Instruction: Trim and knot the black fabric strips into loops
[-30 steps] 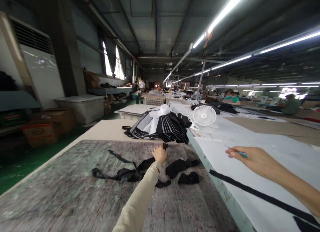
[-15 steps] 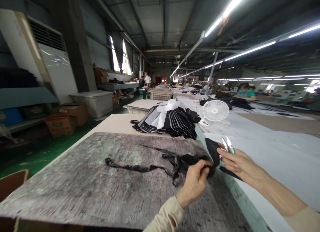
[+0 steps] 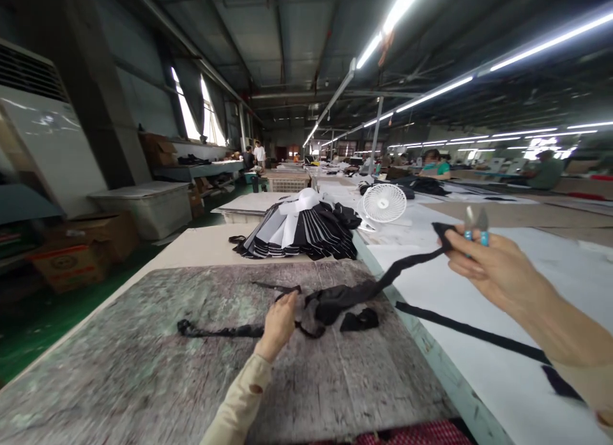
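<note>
My right hand [image 3: 493, 260] is raised over the white-covered table, its fingers closed on the end of a black fabric strip [image 3: 407, 263]. A pair of small thread snips [image 3: 476, 226] with blue on the handles is also in that hand, blades pointing up. From the hand, the strip stretches down leftward into a crumpled black fabric bundle [image 3: 330, 304] on the mottled grey board [image 3: 143, 349]. My left hand [image 3: 280, 324] is at the bundle's left side, fingers curled onto the black cloth; its fingertips are partly hidden. Another black strip [image 3: 469, 331] lies beneath my right forearm.
A fanned stack of black, grey and white cut pieces [image 3: 301, 225] sits beyond the board. A white fan [image 3: 384, 203] stands to its right. Cardboard boxes [image 3: 81, 244] and a lidded bin [image 3: 148, 209] are on the left floor. Other people are far back.
My right hand has moved up and right, drawing the strip out long. My left hand has shifted left along the bundle. The view has turned slightly right, and the other strip shows more.
</note>
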`<state>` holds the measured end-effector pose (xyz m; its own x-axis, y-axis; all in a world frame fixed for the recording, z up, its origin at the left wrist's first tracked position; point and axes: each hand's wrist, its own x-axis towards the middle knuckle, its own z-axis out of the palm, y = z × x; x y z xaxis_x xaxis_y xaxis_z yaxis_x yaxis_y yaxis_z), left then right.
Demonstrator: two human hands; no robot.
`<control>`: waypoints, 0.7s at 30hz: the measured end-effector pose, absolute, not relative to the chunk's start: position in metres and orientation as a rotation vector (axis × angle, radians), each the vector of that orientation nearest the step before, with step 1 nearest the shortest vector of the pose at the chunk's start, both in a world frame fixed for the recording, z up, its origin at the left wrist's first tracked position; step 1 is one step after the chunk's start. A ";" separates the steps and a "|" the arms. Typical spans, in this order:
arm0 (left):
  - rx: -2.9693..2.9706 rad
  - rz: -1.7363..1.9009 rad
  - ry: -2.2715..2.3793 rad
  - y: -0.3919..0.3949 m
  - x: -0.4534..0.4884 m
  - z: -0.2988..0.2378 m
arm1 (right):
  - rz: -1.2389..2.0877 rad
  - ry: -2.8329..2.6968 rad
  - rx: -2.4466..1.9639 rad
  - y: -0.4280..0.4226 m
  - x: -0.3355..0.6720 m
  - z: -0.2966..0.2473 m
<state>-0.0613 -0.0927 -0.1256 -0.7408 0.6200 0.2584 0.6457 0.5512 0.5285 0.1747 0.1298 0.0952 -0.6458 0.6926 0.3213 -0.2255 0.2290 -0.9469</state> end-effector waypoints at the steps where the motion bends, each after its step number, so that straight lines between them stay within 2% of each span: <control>1: -1.045 -0.966 -2.741 -0.103 -0.073 -0.124 | 1.495 -1.713 -0.421 0.132 0.180 0.102; 6: -0.695 -1.124 -2.728 -0.145 -0.111 -0.113 | 1.398 -1.723 -0.390 0.140 0.197 0.118; 11: -0.652 -1.381 -2.588 -0.140 -0.089 -0.089 | 1.496 -1.877 -0.461 0.125 0.181 0.101; 13: -0.801 -1.590 -2.504 -0.124 -0.063 -0.070 | 1.530 -2.012 -0.488 0.113 0.172 0.089; 17: -1.214 -2.325 -2.141 -0.088 0.003 -0.028 | 1.466 -2.293 -0.332 0.088 0.156 0.065; 21: -1.352 -2.736 -1.841 -0.064 0.054 0.001 | 1.383 -2.413 -0.206 0.074 0.152 0.055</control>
